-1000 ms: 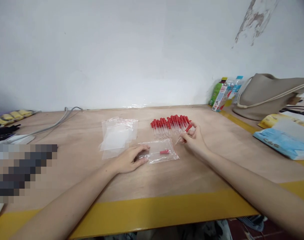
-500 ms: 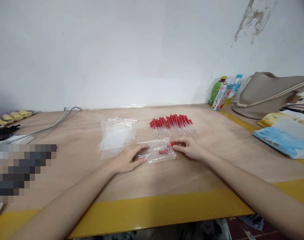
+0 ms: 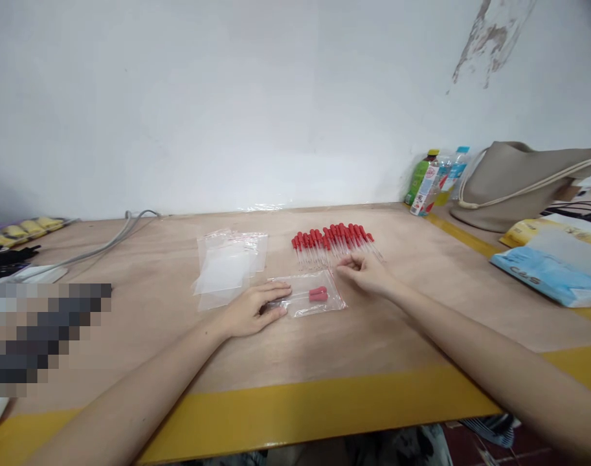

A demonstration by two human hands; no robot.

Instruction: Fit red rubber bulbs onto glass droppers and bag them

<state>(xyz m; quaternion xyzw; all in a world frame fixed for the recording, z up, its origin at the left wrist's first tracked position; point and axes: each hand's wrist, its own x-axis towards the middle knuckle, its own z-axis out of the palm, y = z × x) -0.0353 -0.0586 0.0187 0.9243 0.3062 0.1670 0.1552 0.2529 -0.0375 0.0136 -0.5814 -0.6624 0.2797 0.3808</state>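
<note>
A clear zip bag [image 3: 300, 307] lies flat in front of me, its red-striped mouth to the right. Inside it are two glass droppers [image 3: 318, 294] side by side, red rubber bulbs toward the mouth and thin tubes pointing left. My left hand [image 3: 259, 307] rests over the bag's left end, fingers stretched out and thumb apart, pressing it to the table. Just off the mouth's upper corner hovers my right hand [image 3: 363, 272], fingers loosely curved with nothing visible in them. Behind it, a row of similar red-bulbed droppers [image 3: 331, 238] lies with tubes toward me.
Several flat zip bags [image 3: 222, 268] are piled left of the droppers. Drink bottles [image 3: 428, 184], a grey-beige bag [image 3: 513, 184] and a blue packet [image 3: 547, 275] sit at the right. A grey cable [image 3: 115, 239] and yellow packs [image 3: 23, 230] are at the left.
My right hand has let go of the second dropper, which now lies in the bag beside the first, and has moved slightly up and away from the mouth. My left hand stays put.
</note>
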